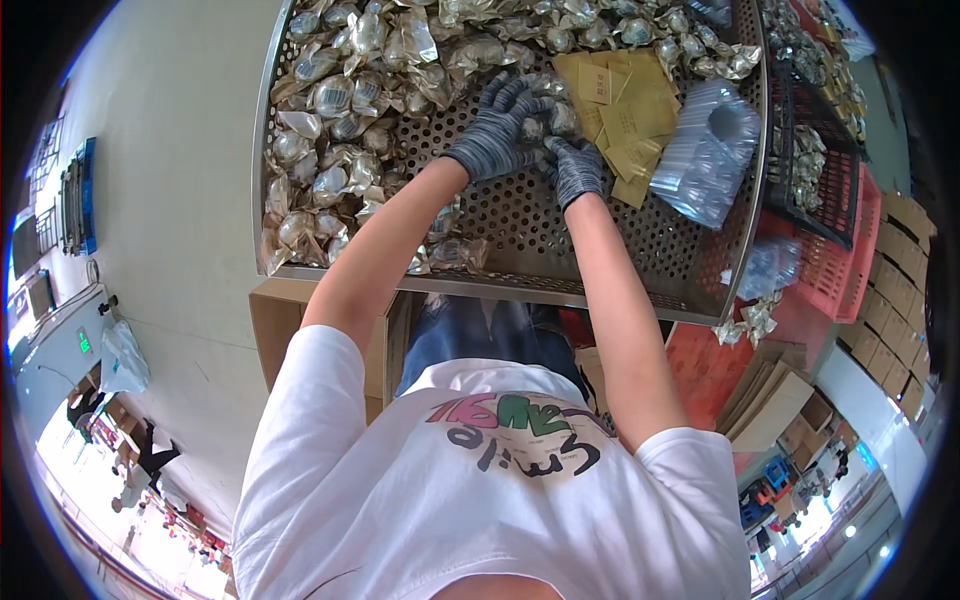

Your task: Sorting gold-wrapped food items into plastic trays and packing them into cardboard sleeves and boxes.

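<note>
Both hands wear grey knit gloves over a perforated metal tray point(525, 217). My left hand point(499, 131) reaches over a small cluster of round wrapped items point(562, 118), fingers spread and touching them. On the cluster's near side, my right hand point(576, 169) has its thumb and fingers against it. Many round items in crinkly foil-like wrappers point(334, 97) fill the tray's left and far parts. Yellow printed paper packets point(626, 120) lie just right of my hands. Beside them rests a stack of clear plastic trays point(709, 154).
Right of the metal tray are a black plastic crate point(817, 165) and a pink plastic crate point(855, 255). Wrapped items point(750, 321) lie on a red surface near the tray's corner. An open cardboard box point(277, 315) stands below its left front edge. People are far off at lower left.
</note>
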